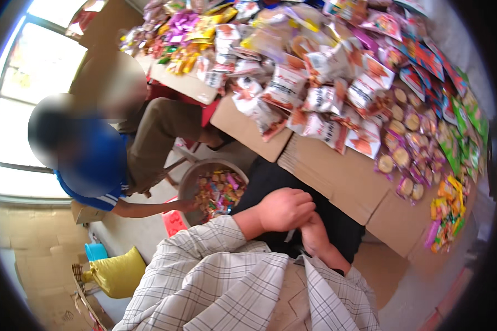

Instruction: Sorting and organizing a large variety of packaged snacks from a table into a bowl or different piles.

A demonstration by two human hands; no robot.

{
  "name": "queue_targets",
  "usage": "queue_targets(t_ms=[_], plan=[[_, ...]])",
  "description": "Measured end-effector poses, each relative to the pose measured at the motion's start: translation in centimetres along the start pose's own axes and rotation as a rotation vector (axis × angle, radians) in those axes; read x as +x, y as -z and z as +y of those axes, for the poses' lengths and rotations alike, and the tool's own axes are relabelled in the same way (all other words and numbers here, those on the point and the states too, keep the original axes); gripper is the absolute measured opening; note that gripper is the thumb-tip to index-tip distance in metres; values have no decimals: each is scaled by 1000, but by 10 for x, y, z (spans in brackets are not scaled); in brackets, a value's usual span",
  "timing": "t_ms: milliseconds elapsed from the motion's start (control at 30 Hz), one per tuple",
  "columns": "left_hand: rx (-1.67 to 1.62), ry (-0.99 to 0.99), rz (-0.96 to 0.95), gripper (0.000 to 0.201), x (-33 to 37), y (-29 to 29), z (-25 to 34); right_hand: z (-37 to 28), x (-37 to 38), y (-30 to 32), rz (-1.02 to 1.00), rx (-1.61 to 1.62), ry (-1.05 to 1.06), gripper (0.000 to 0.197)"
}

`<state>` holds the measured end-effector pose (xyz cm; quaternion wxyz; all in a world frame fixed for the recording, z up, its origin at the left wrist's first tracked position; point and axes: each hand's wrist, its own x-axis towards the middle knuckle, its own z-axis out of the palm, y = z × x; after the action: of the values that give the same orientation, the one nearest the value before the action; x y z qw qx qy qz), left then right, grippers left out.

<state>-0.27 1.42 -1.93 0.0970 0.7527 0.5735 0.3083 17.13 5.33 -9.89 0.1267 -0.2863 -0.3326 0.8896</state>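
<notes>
My left hand [286, 210] is closed, its fingers curled, and rests above my dark trousers [265, 179]. Against its fingertips lies my right hand [313, 233], also closed, with most of its fingers hidden. Whatever might be between the two hands cannot be made out. Just beyond them is the edge of a cardboard-covered table [328, 176]. Closest on it are white and orange snack packets [321, 128] in a heap. To the left of my knees stands a round metal basin [189, 185] of small colourful wrapped sweets [218, 193].
A person in a blue shirt [91, 160] sits at the left, one hand [189, 205] at the basin. Clear purple-edged packs of round biscuits [401, 157], green packets [458, 129] and yellow packets [204, 27] cover the table. A yellow sack [117, 274] and blue bucket [96, 251] stand lower left.
</notes>
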Motion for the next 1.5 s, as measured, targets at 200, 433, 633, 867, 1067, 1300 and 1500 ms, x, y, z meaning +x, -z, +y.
queue_targets(t_ms=[200,433,633,867,1067,1300,1500], plan=[[1,31,-2,14,13,-11,-8,-15,8,-12,79,65,-14,14],[28,39,12,13,5,-20,-1,-17,3,-10,88,32,23,10],[-74,145,42,25,-39,3,31,-22,2,-12,-146,-265,88,14],[-54,530,185,37,-172,38,48,-25,5,-30,-30,-564,57,12],[-533,1629,155,41,-381,-64,-11,-21,-5,-75,-208,-1275,602,14],[-446,1782,-276,52,-511,-145,26,-18,7,-112,-593,-1745,732,43],[-489,1756,-179,49,-496,-163,7,-11,18,-115,-639,-1866,655,53]])
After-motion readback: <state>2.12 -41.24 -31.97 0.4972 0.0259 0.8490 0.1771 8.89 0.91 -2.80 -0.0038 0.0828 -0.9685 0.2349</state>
